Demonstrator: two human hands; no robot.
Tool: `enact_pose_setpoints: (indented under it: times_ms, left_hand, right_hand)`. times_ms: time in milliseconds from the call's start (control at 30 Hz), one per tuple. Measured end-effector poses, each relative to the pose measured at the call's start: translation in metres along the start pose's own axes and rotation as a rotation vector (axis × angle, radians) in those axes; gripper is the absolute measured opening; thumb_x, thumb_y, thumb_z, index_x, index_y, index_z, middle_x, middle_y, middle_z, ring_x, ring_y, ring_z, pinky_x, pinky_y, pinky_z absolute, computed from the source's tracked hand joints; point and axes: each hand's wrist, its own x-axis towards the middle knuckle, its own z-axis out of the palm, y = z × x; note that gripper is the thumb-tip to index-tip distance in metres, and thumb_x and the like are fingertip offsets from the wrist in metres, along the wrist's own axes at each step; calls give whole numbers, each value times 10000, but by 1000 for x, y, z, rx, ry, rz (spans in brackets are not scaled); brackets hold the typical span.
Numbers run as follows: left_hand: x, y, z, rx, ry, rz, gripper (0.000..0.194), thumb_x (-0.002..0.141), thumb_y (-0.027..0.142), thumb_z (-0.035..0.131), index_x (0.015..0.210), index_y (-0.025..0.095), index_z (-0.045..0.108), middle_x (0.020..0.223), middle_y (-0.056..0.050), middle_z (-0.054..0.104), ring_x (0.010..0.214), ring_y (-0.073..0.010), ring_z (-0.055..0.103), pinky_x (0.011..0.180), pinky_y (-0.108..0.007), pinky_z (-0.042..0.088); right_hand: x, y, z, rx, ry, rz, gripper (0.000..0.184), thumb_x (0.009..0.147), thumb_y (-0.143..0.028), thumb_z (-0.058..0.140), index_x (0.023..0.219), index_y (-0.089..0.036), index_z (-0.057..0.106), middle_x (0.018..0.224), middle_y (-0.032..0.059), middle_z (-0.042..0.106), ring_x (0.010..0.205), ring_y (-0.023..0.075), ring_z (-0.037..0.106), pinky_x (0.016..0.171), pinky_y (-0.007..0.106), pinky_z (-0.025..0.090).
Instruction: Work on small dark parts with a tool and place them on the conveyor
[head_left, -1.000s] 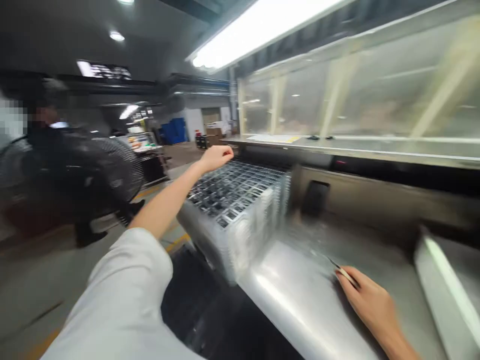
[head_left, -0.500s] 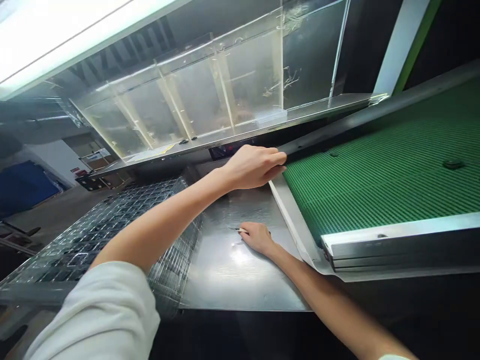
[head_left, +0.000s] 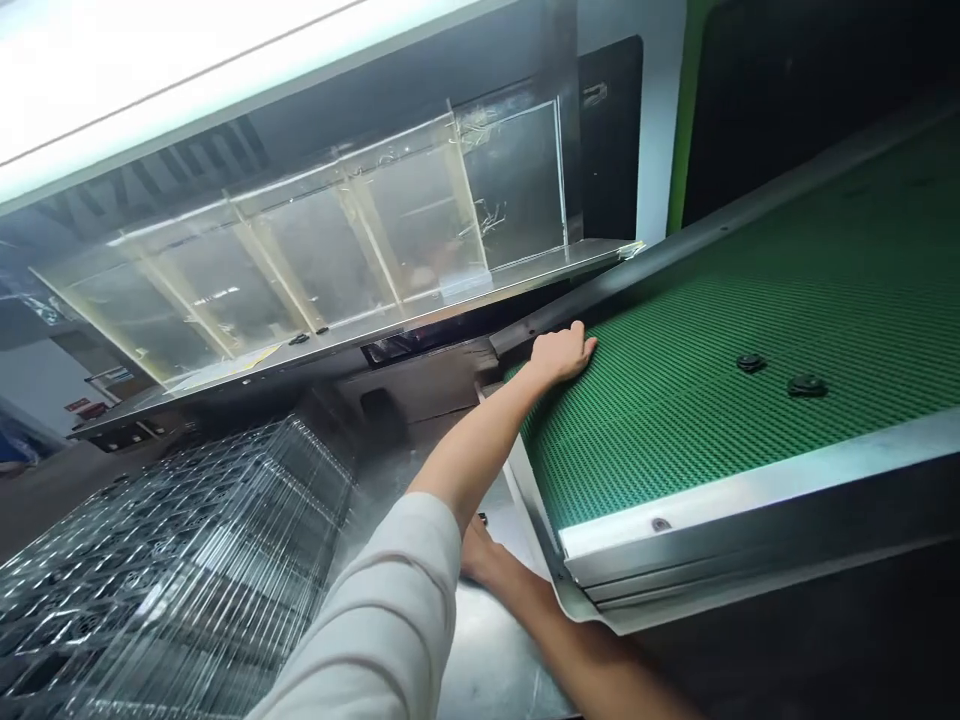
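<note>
My left hand (head_left: 562, 352) reaches over the near left end of a green conveyor belt (head_left: 660, 430), back upward and fingers curled down. Whatever those fingers hold, if anything, is hidden. To the right of it, two small black parts (head_left: 750, 362) lie on the belt. Much lower, my right hand (head_left: 477, 548) is above the metal table (head_left: 480, 640), mostly covered by my left forearm. Its fingers do not show. A tiny dark bit sticks out beside it, too small to name.
A stack of wire-grid trays (head_left: 225, 540) stands on the left. Behind is a shelf (head_left: 420, 320) with clear partitions, bearing small black pieces (head_left: 300, 338) and a paper sheet. Metal rails (head_left: 750, 480) edge the belt. A long bright lamp (head_left: 187, 70) hangs above.
The view has swung right. My left hand has moved forward from the belt's corner to over the belt. My right hand, which gripped a thin pointed tool, is now largely behind my left forearm.
</note>
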Motion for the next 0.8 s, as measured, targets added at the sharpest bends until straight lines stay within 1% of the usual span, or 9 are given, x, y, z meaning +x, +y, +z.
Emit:
enact_pose_setpoints:
  times_ms: [67, 133, 267, 367, 433, 533, 633, 733, 800]
  left_hand:
    - [4, -5, 2, 4, 13, 30, 394, 1141, 396, 334, 1378, 135, 511, 1318, -175, 692, 1177, -305, 681, 998, -392, 486]
    - [7, -13, -1, -27, 29, 16, 361, 1134, 366, 352, 1378, 155, 514, 1314, -163, 695, 1172, -295, 682, 990, -376, 486]
    - [19, -31, -8, -100, 90, -136, 375, 1140, 367, 335, 1359, 138, 537, 1323, -188, 686, 1194, -287, 672, 979, -344, 489]
    - [28, -33, -3, -92, 46, -140, 375, 1135, 368, 371, 1339, 117, 562, 1339, -202, 677, 1226, -285, 658, 1003, -334, 493]
    - [31, -30, 2, -104, 1, -125, 377, 1129, 393, 410, 1340, 127, 572, 1357, -200, 669, 1262, -299, 642, 1055, -368, 484]
    - [33, -25, 7, -272, -14, -168, 305, 1099, 358, 501, 1293, 147, 605, 1390, -193, 653, 1339, -331, 595, 1153, -440, 430]
    - [34, -26, 5, -461, -7, -215, 182, 1036, 259, 599, 1175, 154, 650, 1385, -179, 659, 1378, -330, 563, 1196, -430, 390]
    - [34, -32, 2, -652, 39, -277, 85, 995, 199, 614, 1043, 157, 670, 1330, -167, 682, 1371, -310, 561, 1187, -388, 396]
    - [34, -35, 1, -826, 93, -346, 81, 976, 161, 588, 978, 153, 669, 1241, -160, 704, 1296, -285, 604, 1119, -349, 449]
  right_hand:
    - [0, -1, 0, 24, -27, -7, 253, 1030, -250, 603, 1118, -109, 794, 1102, 171, 697, 1065, 340, 652, 994, 355, 514]
    - [2, 0, 0, 54, -52, -28, 249, 1029, -256, 600, 1110, -119, 792, 1101, 153, 700, 1044, 342, 658, 969, 361, 524]
    - [3, 1, -3, 97, -72, -55, 250, 1034, -216, 590, 1173, -128, 778, 1166, 139, 691, 1086, 337, 653, 957, 347, 519]
    - [-6, -1, -11, 111, -82, -41, 234, 1046, -214, 603, 1166, -115, 778, 1164, 155, 687, 1098, 332, 648, 984, 344, 509]
    - [-18, -3, -19, 138, -66, -1, 256, 1076, -243, 578, 1146, -102, 779, 1144, 171, 684, 1105, 324, 643, 1035, 345, 486]
    - [-34, -6, -32, 222, -34, 69, 317, 1117, -297, 528, 1157, -101, 774, 1164, 178, 672, 1159, 312, 621, 1113, 340, 433]
    - [-38, -8, -40, 263, -52, 100, 290, 1100, -325, 568, 1164, -131, 773, 1235, 165, 656, 1212, 310, 597, 1090, 322, 446]
    - [-29, -8, -34, 244, -36, 97, 228, 1047, -294, 629, 1130, -142, 777, 1210, 158, 667, 1194, 310, 602, 1024, 307, 478]
    - [-21, -5, -24, 215, -14, 83, 189, 1007, -271, 658, 1071, -141, 780, 1134, 156, 683, 1136, 313, 623, 973, 308, 497]
